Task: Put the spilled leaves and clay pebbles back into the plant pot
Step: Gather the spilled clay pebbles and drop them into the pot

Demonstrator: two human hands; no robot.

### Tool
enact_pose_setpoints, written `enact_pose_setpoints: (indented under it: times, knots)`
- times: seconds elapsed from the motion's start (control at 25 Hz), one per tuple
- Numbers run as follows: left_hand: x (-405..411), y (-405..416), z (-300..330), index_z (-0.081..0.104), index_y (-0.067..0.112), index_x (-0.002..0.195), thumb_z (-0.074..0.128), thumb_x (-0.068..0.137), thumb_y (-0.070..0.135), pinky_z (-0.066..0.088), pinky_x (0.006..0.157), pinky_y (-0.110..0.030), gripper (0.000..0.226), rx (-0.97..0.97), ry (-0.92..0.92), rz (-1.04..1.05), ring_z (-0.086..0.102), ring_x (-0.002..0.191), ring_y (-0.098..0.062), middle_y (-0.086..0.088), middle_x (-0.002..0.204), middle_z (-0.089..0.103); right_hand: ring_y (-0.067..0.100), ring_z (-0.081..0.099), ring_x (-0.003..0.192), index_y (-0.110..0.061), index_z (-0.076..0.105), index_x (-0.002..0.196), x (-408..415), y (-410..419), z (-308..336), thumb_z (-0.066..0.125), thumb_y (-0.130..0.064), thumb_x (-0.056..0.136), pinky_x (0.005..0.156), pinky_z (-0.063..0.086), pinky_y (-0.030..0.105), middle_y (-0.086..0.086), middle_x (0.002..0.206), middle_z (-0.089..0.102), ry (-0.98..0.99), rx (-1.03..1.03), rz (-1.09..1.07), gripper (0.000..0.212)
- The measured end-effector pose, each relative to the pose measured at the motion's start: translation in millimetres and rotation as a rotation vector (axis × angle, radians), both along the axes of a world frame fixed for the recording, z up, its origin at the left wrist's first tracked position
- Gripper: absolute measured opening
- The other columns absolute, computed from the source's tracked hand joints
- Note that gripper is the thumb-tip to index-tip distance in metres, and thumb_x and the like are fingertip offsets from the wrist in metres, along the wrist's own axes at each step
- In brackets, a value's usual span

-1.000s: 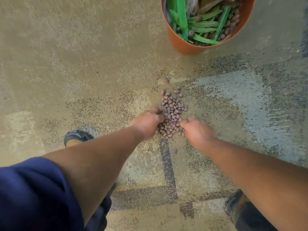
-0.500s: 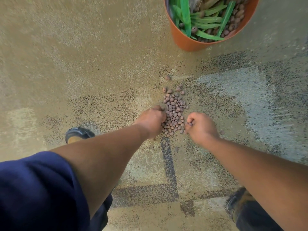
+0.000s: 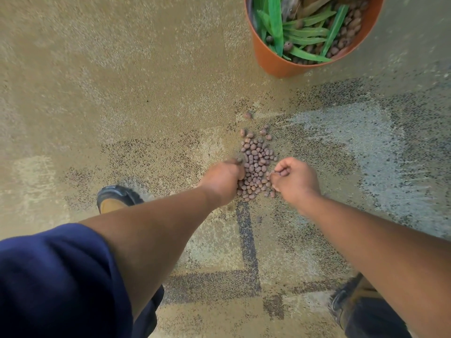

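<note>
A small heap of brown clay pebbles [image 3: 256, 162] lies on the carpet in the middle of the head view. My left hand [image 3: 223, 178] rests against the heap's left side, fingers curled down into the pebbles. On the heap's right side my right hand [image 3: 295, 178] is closed into a fist, with pebbles showing between thumb and fingers. The orange plant pot [image 3: 271, 62] stands at the top right, holding green leaves [image 3: 305, 35] and more pebbles. One lone pebble [image 3: 247, 115] sits apart, toward the pot.
The floor is beige carpet [image 3: 122, 81] with darker patterned patches. My left shoe [image 3: 114, 198] is near the left forearm and my right shoe [image 3: 346, 303] is at the bottom right. A dark blue sleeve [image 3: 56, 276] fills the lower left.
My right hand has curled from flat on the heap into a fist around pebbles and lifted slightly. My left hand stays pressed at the heap's left edge.
</note>
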State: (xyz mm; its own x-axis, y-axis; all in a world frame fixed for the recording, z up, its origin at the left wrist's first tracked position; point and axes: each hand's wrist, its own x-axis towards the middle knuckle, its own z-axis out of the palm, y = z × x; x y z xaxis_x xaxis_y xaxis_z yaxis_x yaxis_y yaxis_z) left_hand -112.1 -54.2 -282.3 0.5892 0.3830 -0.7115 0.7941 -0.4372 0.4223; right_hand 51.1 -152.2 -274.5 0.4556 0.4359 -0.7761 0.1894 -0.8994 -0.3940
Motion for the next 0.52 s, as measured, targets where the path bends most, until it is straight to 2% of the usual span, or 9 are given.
enact_pose_setpoints:
  times: [0.12,0.36,0.52]
  knots:
    - [-8,0,0,0.068,0.016,0.122,0.064,0.097,0.004,0.059,0.086,-0.024,0.028,-0.008,-0.035,-0.074,0.064,0.109,-0.018,0.001,0.127,0.059,0.016,0.07,0.074,-0.019,0.065,0.082,0,1,3,0.073,-0.007,0.09,0.058,0.053,0.02,0.0,0.082,0.069,0.01,0.006,0.014,0.017]
    - [-13,4,-6,0.069,0.017,0.112,0.064,0.098,0.009,0.061,0.081,-0.023,0.017,-0.05,-0.01,-0.069,0.065,0.106,-0.018,0.003,0.116,0.061,0.013,0.069,0.076,-0.019,0.065,0.082,3,-2,6,0.075,-0.008,0.089,0.064,0.056,0.021,-0.001,0.083,0.069,0.0,0.036,0.05,0.016]
    - [-25,1,-7,0.07,0.02,0.116,0.064,0.1,0.018,0.06,0.076,-0.022,0.017,-0.019,-0.021,-0.093,0.067,0.098,-0.015,0.004,0.113,0.06,0.008,0.067,0.073,-0.02,0.065,0.08,-1,-7,5,0.076,-0.008,0.088,0.065,0.058,0.021,-0.002,0.082,0.067,0.013,0.038,0.122,0.019]
